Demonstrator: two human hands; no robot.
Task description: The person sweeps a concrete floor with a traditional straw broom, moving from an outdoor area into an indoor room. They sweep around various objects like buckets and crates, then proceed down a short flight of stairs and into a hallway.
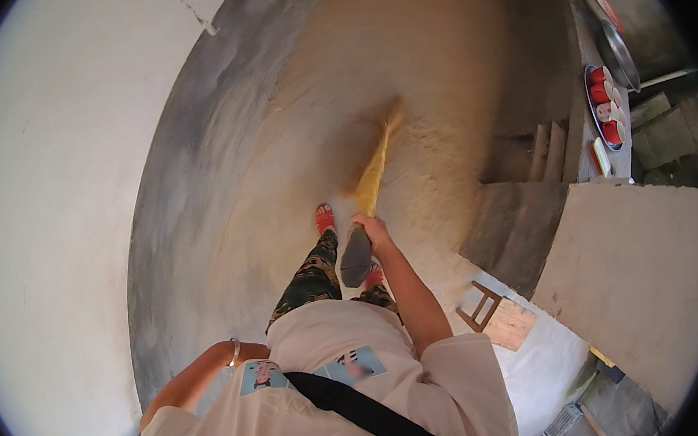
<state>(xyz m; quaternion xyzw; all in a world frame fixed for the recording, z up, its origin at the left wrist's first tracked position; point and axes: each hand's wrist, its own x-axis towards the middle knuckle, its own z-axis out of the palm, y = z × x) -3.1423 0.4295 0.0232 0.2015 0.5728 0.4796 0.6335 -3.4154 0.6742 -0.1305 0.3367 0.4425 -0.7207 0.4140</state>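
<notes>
My right hand (pixel 374 231) is closed around a long yellow broom (pixel 372 181), held in front of my legs. Its dark grey end (pixel 356 257) points back toward my body, while the yellow part narrows away to a blurred, brownish tip near the floor. My left arm is bent at my side, with a silver bracelet (pixel 234 352) at the wrist. Only a little of my left hand (pixel 254 352) shows against my shirt; its fingers are hidden. My feet in red sandals (pixel 325 217) stand on the floor just beside the broom.
A white wall (pixel 51 227) rises at left above the concrete floor (pixel 278 166). At right are concrete steps (pixel 549 153), a ledge with a tray of red-and-white cups (pixel 605 104), and a metal basin (pixel 619 56). A wooden stool (pixel 507 320) stands at lower right.
</notes>
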